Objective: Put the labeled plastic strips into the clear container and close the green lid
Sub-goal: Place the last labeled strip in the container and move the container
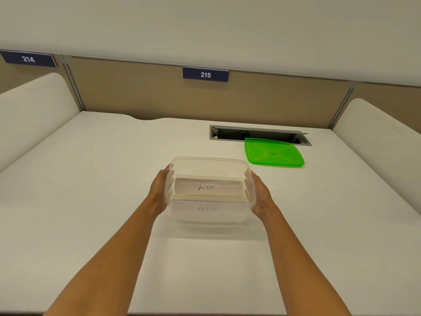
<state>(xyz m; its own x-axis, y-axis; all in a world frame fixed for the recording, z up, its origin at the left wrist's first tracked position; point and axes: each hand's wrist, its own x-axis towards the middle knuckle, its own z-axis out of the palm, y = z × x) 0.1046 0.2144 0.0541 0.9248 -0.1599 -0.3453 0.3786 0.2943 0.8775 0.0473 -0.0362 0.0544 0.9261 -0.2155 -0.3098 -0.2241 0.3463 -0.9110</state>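
Note:
The clear container is in the middle of the white desk, held between both hands. My left hand grips its left side and my right hand grips its right side. Inside lies a stack of labeled plastic strips; the top one reads "LION". More faint writing shows through the near wall. The container has no lid on it. The green lid lies flat on the desk, behind and to the right of the container, apart from it.
An open cable slot is set into the desk just behind the lid. White side dividers stand at the left and right. A beige back panel carries a "215" sign.

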